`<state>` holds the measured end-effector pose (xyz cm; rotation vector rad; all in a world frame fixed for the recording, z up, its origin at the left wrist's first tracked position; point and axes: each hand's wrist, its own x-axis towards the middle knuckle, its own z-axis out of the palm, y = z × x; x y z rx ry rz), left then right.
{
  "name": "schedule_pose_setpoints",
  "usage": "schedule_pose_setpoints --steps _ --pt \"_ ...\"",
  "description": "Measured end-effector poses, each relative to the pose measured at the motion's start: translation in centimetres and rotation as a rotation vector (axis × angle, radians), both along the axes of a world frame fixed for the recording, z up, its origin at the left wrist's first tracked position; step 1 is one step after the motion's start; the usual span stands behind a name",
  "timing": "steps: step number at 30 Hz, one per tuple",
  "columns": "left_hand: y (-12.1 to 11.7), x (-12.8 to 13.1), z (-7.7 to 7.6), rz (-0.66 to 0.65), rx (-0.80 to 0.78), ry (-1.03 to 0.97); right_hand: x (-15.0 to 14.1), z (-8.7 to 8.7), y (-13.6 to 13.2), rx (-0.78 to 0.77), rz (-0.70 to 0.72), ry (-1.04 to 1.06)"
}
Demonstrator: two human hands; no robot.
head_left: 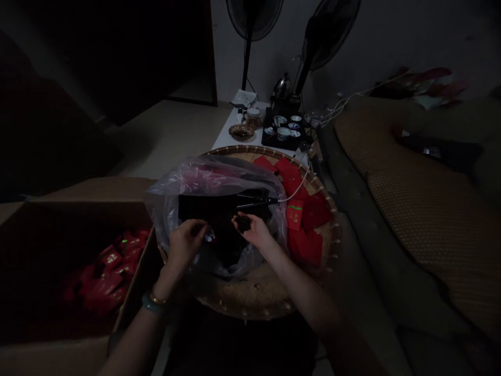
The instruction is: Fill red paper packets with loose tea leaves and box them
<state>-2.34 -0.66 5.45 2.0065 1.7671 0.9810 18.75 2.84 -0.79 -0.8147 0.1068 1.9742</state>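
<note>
1. Currently, the left hand (pixel 183 244) is at an open, clear plastic bag (pixel 162 201), fingertips together beside a small, shiny, transparent piece (pixel 210 235); whether that grip is clamped on it cannot be told.
2. The right hand (pixel 257 231), palm up, cradles a dark, crumbly clump (pixel 243 224) in curled fingers over the bag's dark contents (pixel 230 251).
3. Beyond the hands, a slim black two-armed tool (pixel 268 200) with a white cord (pixel 299 189) points leftward, its arms apart.
4. The bag sits on a round woven bamboo tray (pixel 250 293), beside flat red packets (pixel 307 245).
</note>
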Motion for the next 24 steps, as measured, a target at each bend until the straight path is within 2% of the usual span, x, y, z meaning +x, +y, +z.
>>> schedule_pose_setpoints --steps 2,8,12,17,20,24 --pt "0.1 0.5 0.0 -0.004 0.015 -0.008 0.1 0.4 -0.1 0.004 -0.008 0.013" --pt "0.5 2.5 -1.1 -0.129 0.019 0.050 0.2 1.9 -0.1 0.008 0.007 0.002" --pt "1.0 3.6 -1.5 -0.157 -0.009 0.046 0.6 4.2 -0.2 0.084 0.051 -0.012" --pt "1.5 4.7 -0.9 -0.184 -0.106 -0.026 -0.4 7.1 -0.9 0.204 0.050 -0.044" --pt "1.6 5.2 -0.6 -0.164 -0.153 -0.093 -2.0 7.7 -1.3 0.273 0.003 -0.100" --pt "1.5 5.3 -0.7 -0.138 -0.183 -0.177 -3.5 7.2 -1.6 0.340 -0.084 -0.205"
